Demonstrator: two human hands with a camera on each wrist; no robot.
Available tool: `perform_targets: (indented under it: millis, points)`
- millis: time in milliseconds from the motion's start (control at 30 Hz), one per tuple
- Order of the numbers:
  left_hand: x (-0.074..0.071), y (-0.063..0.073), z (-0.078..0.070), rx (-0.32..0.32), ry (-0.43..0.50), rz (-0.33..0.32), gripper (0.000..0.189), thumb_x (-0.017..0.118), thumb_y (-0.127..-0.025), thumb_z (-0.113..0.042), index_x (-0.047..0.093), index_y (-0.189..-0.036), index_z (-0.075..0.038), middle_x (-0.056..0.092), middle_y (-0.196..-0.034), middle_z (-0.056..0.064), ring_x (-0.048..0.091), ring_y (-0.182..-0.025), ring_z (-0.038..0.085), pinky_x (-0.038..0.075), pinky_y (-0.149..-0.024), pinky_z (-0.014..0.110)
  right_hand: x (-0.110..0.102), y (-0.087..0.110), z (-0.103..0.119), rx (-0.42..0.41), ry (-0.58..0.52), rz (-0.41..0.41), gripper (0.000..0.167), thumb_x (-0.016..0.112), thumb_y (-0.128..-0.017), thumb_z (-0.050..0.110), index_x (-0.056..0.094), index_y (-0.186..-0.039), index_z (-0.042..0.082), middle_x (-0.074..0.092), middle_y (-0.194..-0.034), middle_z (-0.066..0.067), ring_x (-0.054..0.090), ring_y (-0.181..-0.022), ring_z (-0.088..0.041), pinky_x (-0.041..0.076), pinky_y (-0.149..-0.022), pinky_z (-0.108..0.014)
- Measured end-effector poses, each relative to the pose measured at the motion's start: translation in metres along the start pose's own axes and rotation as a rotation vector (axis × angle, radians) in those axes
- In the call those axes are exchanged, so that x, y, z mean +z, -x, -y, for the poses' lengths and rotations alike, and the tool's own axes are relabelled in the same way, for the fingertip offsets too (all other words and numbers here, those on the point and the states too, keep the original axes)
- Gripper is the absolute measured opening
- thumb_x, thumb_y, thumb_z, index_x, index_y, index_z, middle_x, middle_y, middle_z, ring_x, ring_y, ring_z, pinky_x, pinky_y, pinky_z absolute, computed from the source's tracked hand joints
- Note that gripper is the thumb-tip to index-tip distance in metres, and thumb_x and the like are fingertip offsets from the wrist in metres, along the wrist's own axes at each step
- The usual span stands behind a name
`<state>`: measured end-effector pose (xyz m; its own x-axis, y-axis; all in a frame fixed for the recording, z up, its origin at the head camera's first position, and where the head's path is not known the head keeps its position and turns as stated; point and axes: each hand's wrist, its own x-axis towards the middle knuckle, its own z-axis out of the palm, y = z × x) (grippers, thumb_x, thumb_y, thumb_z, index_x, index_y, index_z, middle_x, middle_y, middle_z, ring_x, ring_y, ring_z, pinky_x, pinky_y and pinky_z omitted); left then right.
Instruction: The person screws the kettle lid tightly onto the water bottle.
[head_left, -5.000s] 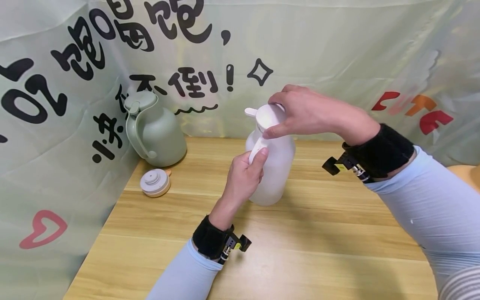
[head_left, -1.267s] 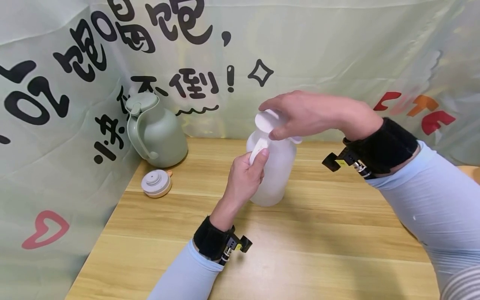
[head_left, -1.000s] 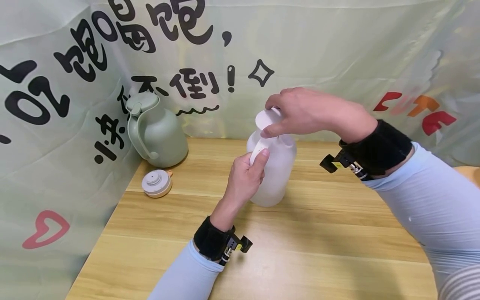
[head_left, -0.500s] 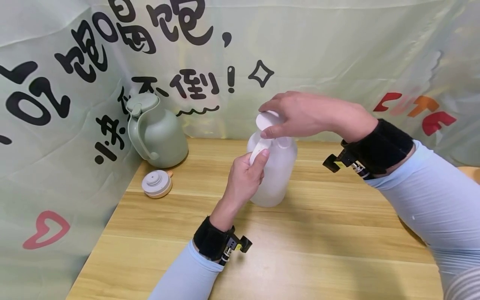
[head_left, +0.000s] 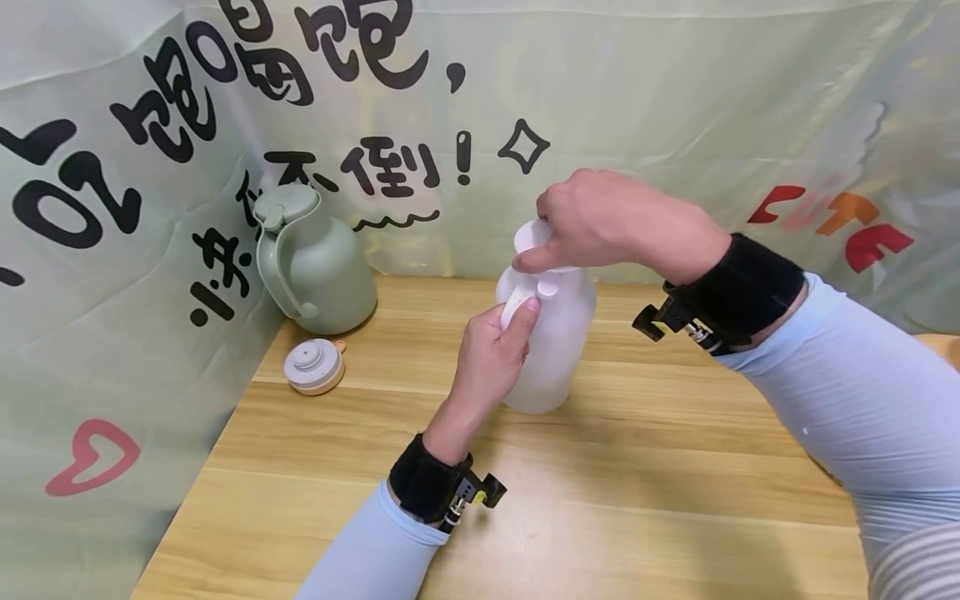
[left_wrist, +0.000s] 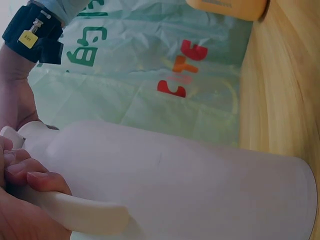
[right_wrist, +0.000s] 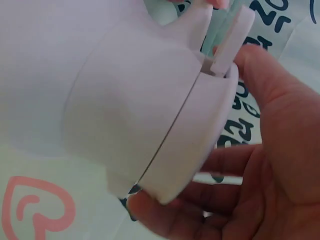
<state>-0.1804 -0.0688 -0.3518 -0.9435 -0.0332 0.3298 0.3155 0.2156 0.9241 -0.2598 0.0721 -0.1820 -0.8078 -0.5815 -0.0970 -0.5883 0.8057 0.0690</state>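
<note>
A white thermos jug (head_left: 547, 358) stands upright on the wooden table. My left hand (head_left: 491, 346) grips its handle (left_wrist: 85, 212), with the thumb on top. My right hand (head_left: 600, 221) reaches over the jug and holds the round white lid (head_left: 531, 236) by its edge. Thumb and fingers lie on opposite sides of the lid in the right wrist view, where a thin dark seam separates it from the jug's neck (right_wrist: 135, 100). The lid's small tab (head_left: 547, 289) points toward the handle, just right of its top. The right hand hides part of the lid in the head view.
A pale green thermos jug (head_left: 322, 267) stands in the back left corner. In front of it lies a small round white lid with an orange base (head_left: 313, 367). A printed cloth (head_left: 637, 92) hangs behind and left. An orange-yellow object (left_wrist: 230, 7) sits at the right.
The white lid has turned: its tab pointed left at first, then right, and now swings round to the handle. The right hand has shifted with it; the left hand stays on the handle.
</note>
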Motion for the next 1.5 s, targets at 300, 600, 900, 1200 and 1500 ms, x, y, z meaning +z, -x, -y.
perform_targets:
  millis: [300, 600, 900, 1200, 1500]
  points:
    - [-0.003, -0.003, 0.002, -0.007, 0.072, 0.081, 0.048, 0.057, -0.106, -0.038, 0.052, -0.066, -0.01, 0.046, -0.053, -0.002, 0.044, -0.051, 0.014, 0.034, -0.051, 0.026, 0.003, 0.005, -0.007, -0.056, -0.051, 0.024, 0.067, 0.058, -0.095, 0.063, 0.06, -0.137, 0.01, 0.066, -0.13, -0.013, 0.063, -0.117, -0.032, 0.051, -0.097, -0.05]
    - [-0.007, -0.008, 0.005, -0.025, 0.16, 0.162, 0.047, 0.056, -0.107, -0.034, 0.049, -0.066, -0.01, 0.043, -0.052, -0.004, 0.041, -0.049, 0.016, 0.033, -0.049, 0.027, 0.002, 0.016, -0.041, -0.243, -0.379, 0.202, 0.078, 0.076, -0.094, 0.036, 0.036, -0.16, 0.021, 0.036, -0.161, -0.002, 0.049, -0.136, -0.027, 0.039, -0.117, -0.053]
    - [-0.008, -0.009, 0.007, -0.015, 0.2, 0.175, 0.046, 0.056, -0.107, -0.031, 0.047, -0.066, -0.01, 0.041, -0.051, -0.006, 0.038, -0.048, 0.015, 0.032, -0.047, 0.027, 0.012, 0.01, -0.041, -0.222, -0.357, 0.074, 0.091, 0.083, -0.081, 0.054, 0.046, -0.156, 0.017, 0.053, -0.15, -0.006, 0.058, -0.127, -0.027, 0.045, -0.11, -0.048]
    - [-0.008, -0.005, 0.006, -0.021, 0.138, 0.123, 0.046, 0.057, -0.106, -0.034, 0.049, -0.068, -0.009, 0.043, -0.054, -0.002, 0.043, -0.052, 0.016, 0.036, -0.051, 0.027, 0.029, 0.009, -0.045, -0.258, -0.397, -0.042, 0.084, 0.086, -0.082, 0.049, 0.052, -0.151, 0.017, 0.058, -0.142, -0.003, 0.061, -0.118, -0.022, 0.048, -0.102, -0.043]
    - [-0.008, -0.002, 0.004, -0.012, 0.062, 0.03, 0.045, 0.059, -0.105, -0.035, 0.053, -0.069, -0.009, 0.046, -0.056, -0.002, 0.046, -0.056, 0.015, 0.038, -0.054, 0.027, 0.043, 0.008, -0.044, -0.229, -0.451, -0.115, 0.085, 0.087, -0.079, 0.05, 0.054, -0.15, 0.018, 0.055, -0.137, 0.0, 0.058, -0.115, -0.02, 0.049, -0.097, -0.04]
